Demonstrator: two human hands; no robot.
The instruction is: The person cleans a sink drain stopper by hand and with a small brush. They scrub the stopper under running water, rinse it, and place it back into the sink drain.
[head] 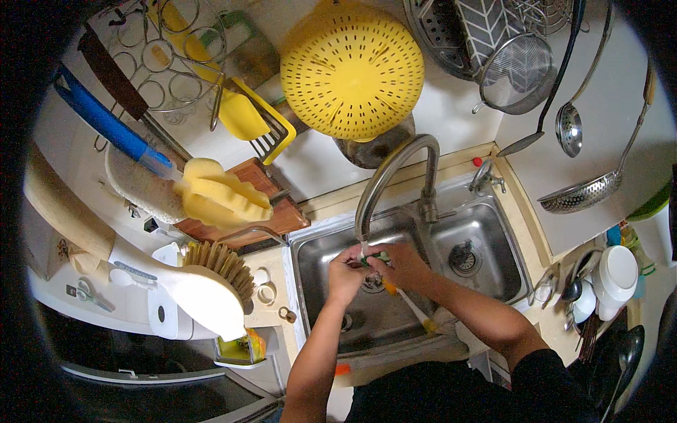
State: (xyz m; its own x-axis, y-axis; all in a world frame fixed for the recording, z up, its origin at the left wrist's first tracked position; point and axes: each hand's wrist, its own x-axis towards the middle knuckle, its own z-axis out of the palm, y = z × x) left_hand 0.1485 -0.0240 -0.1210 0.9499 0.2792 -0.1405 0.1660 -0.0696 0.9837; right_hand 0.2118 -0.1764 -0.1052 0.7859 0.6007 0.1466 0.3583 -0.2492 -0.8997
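Under the mouth of the gooseneck faucet (394, 164), my left hand (344, 277) and my right hand (406, 264) meet with bent fingers. Between them they hold a small green-and-white object (378, 258), mostly covered by my fingers; its exact kind is unclear. A thin stream of water (364, 246) falls from the faucet onto the object and fingers. Both hands are above the left basin (328, 238) of the steel sink. Below my right hand, a thin white-handled tool (415, 309) with yellowish ends slants across the basin; whether it touches the hand, I cannot tell.
A large white scrub brush (203, 299) and a yellow sponge wand (225, 195) hang close at left. Overhead hangs a yellow colander (351, 74). A mesh strainer (518, 74) and a perforated ladle (584, 193) hang at right. The second basin (486, 254) lies right.
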